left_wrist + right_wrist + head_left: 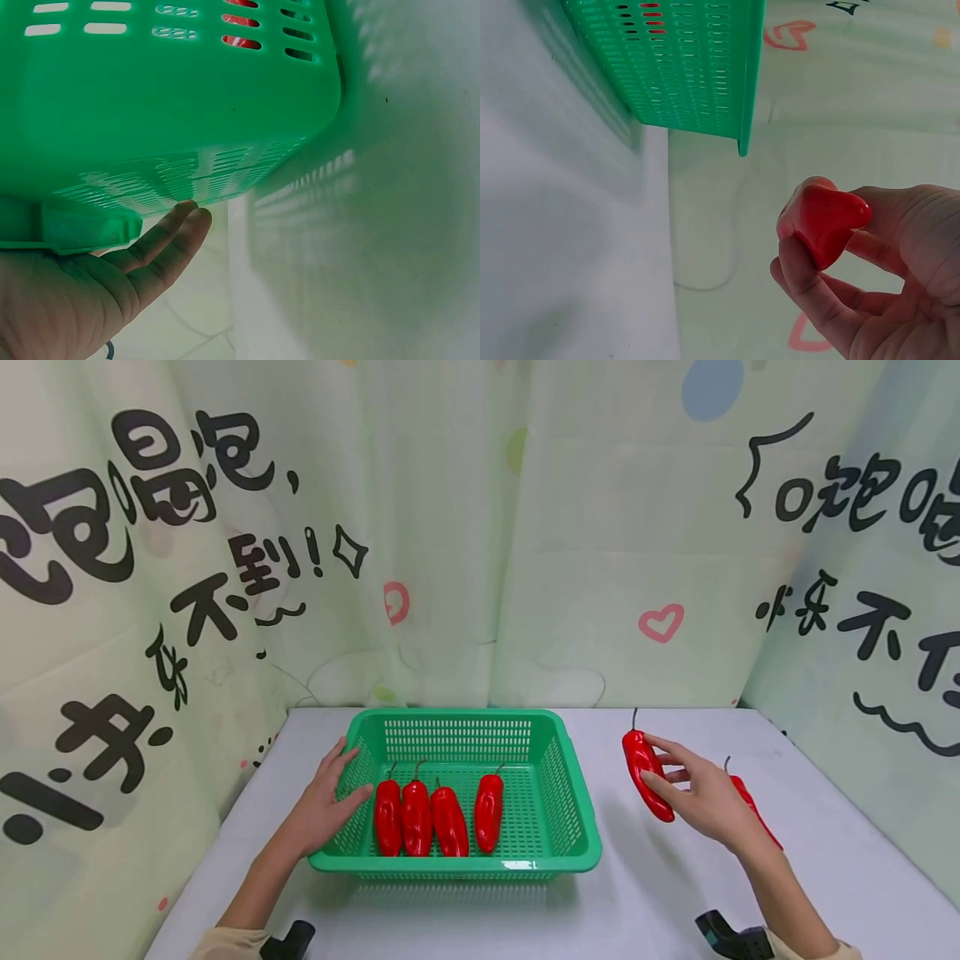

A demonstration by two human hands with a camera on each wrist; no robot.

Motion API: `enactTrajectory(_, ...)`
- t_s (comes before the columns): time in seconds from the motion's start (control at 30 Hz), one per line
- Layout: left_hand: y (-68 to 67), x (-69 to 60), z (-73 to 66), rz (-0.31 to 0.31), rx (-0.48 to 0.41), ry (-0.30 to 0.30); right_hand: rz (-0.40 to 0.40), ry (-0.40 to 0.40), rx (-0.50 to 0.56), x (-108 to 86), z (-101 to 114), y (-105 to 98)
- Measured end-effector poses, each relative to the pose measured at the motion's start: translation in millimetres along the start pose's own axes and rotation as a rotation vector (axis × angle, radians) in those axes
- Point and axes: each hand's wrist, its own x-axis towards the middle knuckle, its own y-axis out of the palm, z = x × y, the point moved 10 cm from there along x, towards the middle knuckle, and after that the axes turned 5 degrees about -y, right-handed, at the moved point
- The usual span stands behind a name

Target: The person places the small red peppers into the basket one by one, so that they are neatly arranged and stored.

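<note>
A green plastic basket (487, 864) with slotted walls stands on the white table. Inside it lie several red chili peppers (449, 822), stems pointing away. My left hand (327, 806) holds the basket's left rim, its thumb over the rim and its fingers (172, 251) along the outer wall. Right of the basket, above the table, my right hand (701, 793) pinches a red chili pepper (643, 772) between thumb and fingers. In the right wrist view that pepper (817, 221) is seen end-on. Another red chili pepper (752, 806) lies beyond the right hand, partly hidden by it.
The white table (847, 877) reaches past the basket on both sides. Pale green curtains (570, 568) with black lettering and small hearts hang at the back and both sides. A dark wrist device (735, 935) sits at each sleeve.
</note>
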Motion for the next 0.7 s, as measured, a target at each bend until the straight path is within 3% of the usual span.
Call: enactTrajectory(0.7,0.3,-0.4,-0.3,0.008,0.002,-0.004,-0.005,-0.074,0.039,7.9,41,6)
